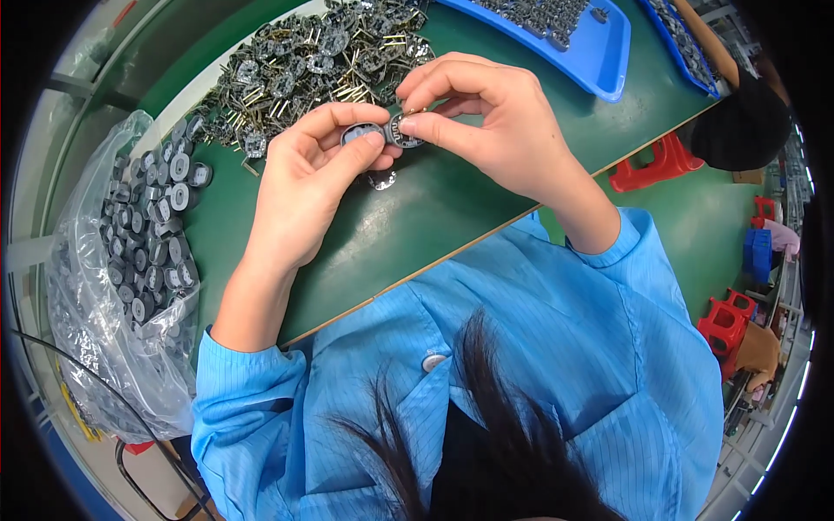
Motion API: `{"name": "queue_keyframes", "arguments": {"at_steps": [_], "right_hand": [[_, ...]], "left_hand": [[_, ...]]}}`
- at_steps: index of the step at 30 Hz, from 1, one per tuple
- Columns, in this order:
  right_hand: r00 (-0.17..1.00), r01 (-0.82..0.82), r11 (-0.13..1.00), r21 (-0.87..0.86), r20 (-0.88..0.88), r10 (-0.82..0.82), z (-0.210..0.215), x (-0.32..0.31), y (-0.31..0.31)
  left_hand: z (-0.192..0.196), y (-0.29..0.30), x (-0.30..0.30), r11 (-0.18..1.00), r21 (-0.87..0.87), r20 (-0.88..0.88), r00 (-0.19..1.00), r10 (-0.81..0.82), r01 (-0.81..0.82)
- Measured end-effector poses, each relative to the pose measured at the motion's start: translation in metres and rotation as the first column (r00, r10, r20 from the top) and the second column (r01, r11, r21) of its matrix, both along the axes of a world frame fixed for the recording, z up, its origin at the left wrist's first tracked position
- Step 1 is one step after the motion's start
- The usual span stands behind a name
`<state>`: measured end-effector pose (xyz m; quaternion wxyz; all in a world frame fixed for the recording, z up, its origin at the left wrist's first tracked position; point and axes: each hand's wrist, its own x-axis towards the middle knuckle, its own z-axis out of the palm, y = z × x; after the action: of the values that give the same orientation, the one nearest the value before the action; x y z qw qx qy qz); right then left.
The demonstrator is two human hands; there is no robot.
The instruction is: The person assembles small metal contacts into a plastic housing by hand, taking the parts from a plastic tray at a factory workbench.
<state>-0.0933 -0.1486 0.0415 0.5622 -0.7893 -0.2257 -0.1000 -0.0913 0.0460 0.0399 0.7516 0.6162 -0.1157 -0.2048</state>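
Note:
Above the green table, my left hand [317, 169] pinches a round grey plastic cap [360, 134] between thumb and fingers. Right beside it, my right hand [486, 113] grips a small round part [402, 130] with a dark, patterned face, its edge close against the cap. Whether the two pieces touch is hard to make out. Below my fingertips a small shiny disc [380, 180] lies on the table. A large heap of dark round parts with brass-coloured pins [304, 65] spreads just beyond my hands.
At the left, a clear plastic bag [95, 321] holds many grey round caps [148, 226]. A blue tray [599, 65] of small dark parts stands at the far right, near another blue bin [686, 52]. Red stools [656, 165] and a person in dark headwear [743, 130] are beyond the table edge.

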Motion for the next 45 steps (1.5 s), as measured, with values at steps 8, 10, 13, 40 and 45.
{"name": "queue_keyframes", "arguments": {"at_steps": [8,10,13,40,45], "right_hand": [[0.99,0.031,1.0,-0.005,-0.14,-0.031,0.006,-0.009,0.002],[0.974,0.002,0.999,0.054,-0.228,0.01,0.003,-0.008,-0.004],[0.94,-0.022,0.993,0.114,-0.337,0.06,0.0,-0.011,-0.006],[0.576,0.81,0.405,-0.424,0.445,-0.686,-0.017,0.09,-0.261],[0.539,0.676,0.402,-0.618,0.042,-0.841,-0.003,0.112,-0.269]], "left_hand": [[-0.001,0.003,0.0,1.0,0.003,-0.002,1.0,0.001,-0.001],[-0.001,0.001,-0.004,1.0,0.005,0.024,1.0,0.011,-0.011],[-0.004,0.001,-0.008,0.997,0.076,0.116,0.993,-0.017,0.008],[-0.001,-0.007,0.001,0.992,-0.006,0.036,0.992,0.124,-0.124],[-0.002,0.003,0.01,0.985,-0.015,0.067,0.982,0.175,-0.174]]}}
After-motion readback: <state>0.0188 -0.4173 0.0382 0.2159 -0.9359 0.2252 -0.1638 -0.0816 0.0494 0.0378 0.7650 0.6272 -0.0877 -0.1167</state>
